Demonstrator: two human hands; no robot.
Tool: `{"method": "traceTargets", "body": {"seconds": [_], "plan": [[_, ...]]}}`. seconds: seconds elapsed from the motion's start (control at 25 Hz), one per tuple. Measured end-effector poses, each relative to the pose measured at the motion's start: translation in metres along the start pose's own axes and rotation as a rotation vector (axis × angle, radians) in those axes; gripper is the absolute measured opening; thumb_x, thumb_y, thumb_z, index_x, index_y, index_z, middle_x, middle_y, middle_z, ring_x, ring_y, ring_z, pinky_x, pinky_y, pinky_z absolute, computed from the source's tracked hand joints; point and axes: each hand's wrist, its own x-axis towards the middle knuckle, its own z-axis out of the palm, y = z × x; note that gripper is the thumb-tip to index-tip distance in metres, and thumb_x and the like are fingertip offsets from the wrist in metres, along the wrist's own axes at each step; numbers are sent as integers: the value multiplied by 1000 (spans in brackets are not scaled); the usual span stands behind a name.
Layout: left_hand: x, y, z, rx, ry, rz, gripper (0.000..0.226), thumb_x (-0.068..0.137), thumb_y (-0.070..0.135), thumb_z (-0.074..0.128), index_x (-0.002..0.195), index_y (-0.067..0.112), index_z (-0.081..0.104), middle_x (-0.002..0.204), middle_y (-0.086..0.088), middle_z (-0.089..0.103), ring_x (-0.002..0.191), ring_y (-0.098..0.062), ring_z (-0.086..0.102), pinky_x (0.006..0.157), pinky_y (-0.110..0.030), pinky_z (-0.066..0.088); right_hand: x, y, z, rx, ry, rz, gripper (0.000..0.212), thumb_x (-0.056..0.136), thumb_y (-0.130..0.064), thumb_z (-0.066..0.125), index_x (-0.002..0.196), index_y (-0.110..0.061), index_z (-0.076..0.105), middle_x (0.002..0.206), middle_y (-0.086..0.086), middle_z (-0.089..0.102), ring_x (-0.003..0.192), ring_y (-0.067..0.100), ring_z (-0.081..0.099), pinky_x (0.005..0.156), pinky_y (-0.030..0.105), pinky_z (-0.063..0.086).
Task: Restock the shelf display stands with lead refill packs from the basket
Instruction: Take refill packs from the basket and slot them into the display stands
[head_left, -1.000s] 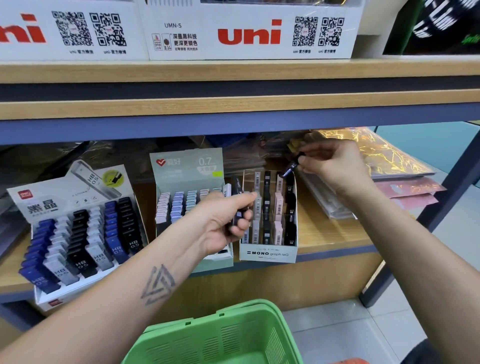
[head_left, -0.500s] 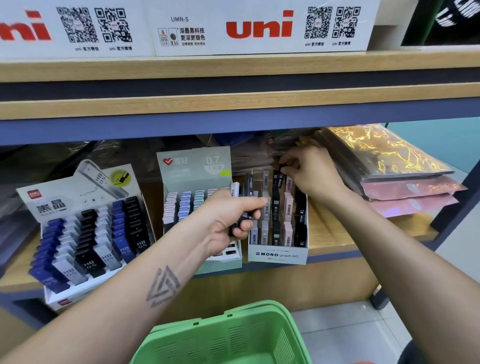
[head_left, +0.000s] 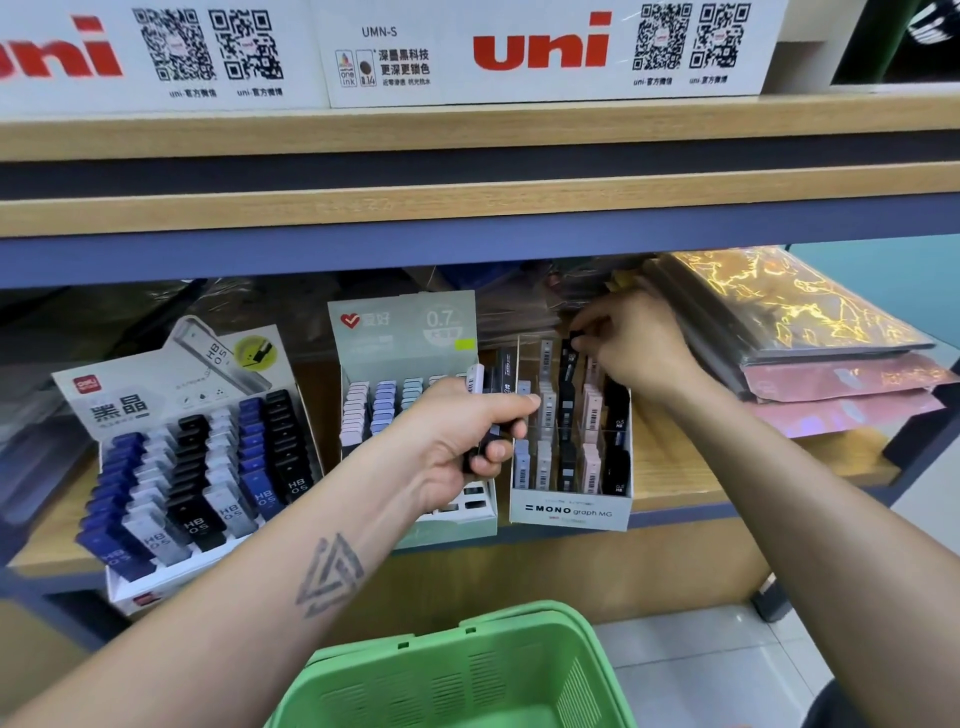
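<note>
My left hand (head_left: 467, 436) grips a small bunch of lead refill packs (head_left: 491, 376), black and white ones, in front of the middle stand. My right hand (head_left: 631, 345) pinches the top of a black refill pack (head_left: 567, 384) that stands in a back slot of the white MONO graph MG display stand (head_left: 569, 512). That stand holds rows of grey, black and pink packs. The green basket (head_left: 467, 670) sits below, between my forearms; its inside is mostly out of view.
A pale green 0.7 display stand (head_left: 402, 332) is left of the MONO stand, and a stand of blue, black and grey HB 0.5 packs (head_left: 192, 467) is further left. Glossy gold and pink folders (head_left: 810, 332) lie stacked at right. The upper shelf edge (head_left: 467, 208) overhangs.
My right hand carried a black pack from above the MONO stand down into a back slot. My left hand has kept its bunch in place.
</note>
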Motion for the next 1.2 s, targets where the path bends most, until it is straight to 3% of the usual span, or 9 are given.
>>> {"method": "traceTargets", "body": {"seconds": [0.2, 0.56, 0.68, 0.84, 1.04, 1.2], "plan": [[0, -1, 0, 12, -3, 6, 18, 89, 11, 72, 80, 6, 58, 62, -5, 55, 43, -11, 37, 34, -17, 24, -1, 13, -42, 445, 82, 181, 16, 86, -11, 78, 98, -20, 75, 99, -4, 72, 96, 15, 66, 86, 22, 49], [2, -6, 11, 44, -28, 4, 17, 90, 9, 71, 80, 6, 57, 64, -7, 57, 41, -11, 39, 35, -17, 25, -15, 31, -53, 273, 35, 179, 13, 87, -16, 78, 99, -19, 75, 88, -5, 70, 79, 6, 61, 63, 17, 41], [3, -7, 11, 47, -32, 6, 17, 89, 10, 72, 81, 6, 57, 65, -7, 57, 42, -11, 39, 35, -17, 25, -12, 26, -54, 327, 40, 167, 13, 86, -16, 78, 93, -26, 73, 88, -13, 70, 85, 9, 64, 72, 22, 46], [1, -4, 7, 44, -27, 9, 18, 89, 11, 73, 85, 5, 56, 62, -5, 57, 42, -11, 39, 35, -18, 25, -6, 9, -40, 399, 61, 123, 14, 86, -15, 79, 98, -20, 76, 100, -5, 75, 95, 12, 68, 89, 32, 55], [1, -5, 1, 47, -32, 3, 20, 89, 12, 73, 91, 2, 56, 63, -5, 57, 43, -10, 39, 34, -18, 26, -1, -5, 0, -40, 54, -7, 14, 88, -18, 74, 101, -24, 77, 101, -1, 75, 98, 21, 67, 95, 48, 53], [1, -9, -4, 38, -31, -10, 20, 89, 12, 73, 94, 1, 56, 66, -7, 57, 44, -11, 39, 34, -18, 25, -3, -11, 12, -189, 85, -18, 14, 91, -19, 69, 99, -27, 77, 102, -3, 76, 105, 22, 64, 106, 45, 38]]}}
